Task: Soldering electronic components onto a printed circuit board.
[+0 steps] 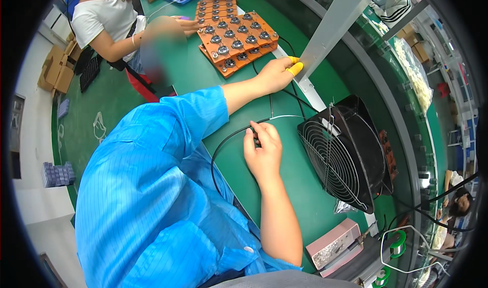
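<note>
My left hand [277, 75] reaches forward, with yellow finger cots on two fingertips. Those fingers are bent together against the foot of a white metal post [333, 29]; whatever they hold, if anything, is hidden. Nearer to me, my right hand [264, 151] is curled above the green table [231, 158]. Its thumb and index fingertip meet at a black cable [219, 153], which loops up from the table edge and continues as a thin pale wire [287, 116]. To the right of this hand stands a black fan [335, 156] with a round wire grille.
Stacked orange trays [236, 41] carry rows of round metal parts beyond my left hand. A co-worker's hand [190, 26] rests near them. A pinkish box-shaped device [333, 242] and green wire spools [399, 245] lie at lower right. A conveyor edge [391, 105] curves along the far side.
</note>
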Motion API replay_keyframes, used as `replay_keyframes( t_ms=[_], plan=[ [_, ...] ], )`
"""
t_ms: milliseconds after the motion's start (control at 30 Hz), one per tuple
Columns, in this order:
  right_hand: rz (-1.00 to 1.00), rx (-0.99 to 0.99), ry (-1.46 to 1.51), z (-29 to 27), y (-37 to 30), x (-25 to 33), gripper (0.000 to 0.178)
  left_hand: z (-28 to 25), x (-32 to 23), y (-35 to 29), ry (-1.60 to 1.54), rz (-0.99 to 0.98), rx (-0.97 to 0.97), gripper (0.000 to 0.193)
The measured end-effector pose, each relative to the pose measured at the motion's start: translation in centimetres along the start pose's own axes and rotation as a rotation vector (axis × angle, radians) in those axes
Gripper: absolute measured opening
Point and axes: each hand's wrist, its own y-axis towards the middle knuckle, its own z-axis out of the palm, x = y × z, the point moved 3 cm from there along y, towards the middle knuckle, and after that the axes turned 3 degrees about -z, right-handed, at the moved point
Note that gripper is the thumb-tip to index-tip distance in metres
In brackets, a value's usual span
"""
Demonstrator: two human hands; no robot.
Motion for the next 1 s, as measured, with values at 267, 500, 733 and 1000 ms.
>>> replay_keyframes(
  t_ms=[267, 500, 733, 1000],
  plan=[
    [-0.001, 0.002, 0.040, 0.1, 0.4, 0.3, 0.016, -0.1, 1.1, 0.8, -0.005, 0.193, -0.071, 0.031],
    [-0.034, -0.008, -0.001, 0.0, 0.1, 0.8, 0.016, 0.4, 1.7, 0.6, 0.046, 0.252, -0.131, 0.029],
    [-0.010, -0.070, -0.055, -0.5, -0.6, 0.8, 0.018, 0.5, 0.4, -0.5, 0.080, 0.199, -0.118, 0.032],
    [0.110, -0.181, -0.071, -1.1, -0.7, 0.9, 0.014, 0.2, 0.3, -0.4, 0.040, 0.213, -0.122, 0.034]
  ],
)
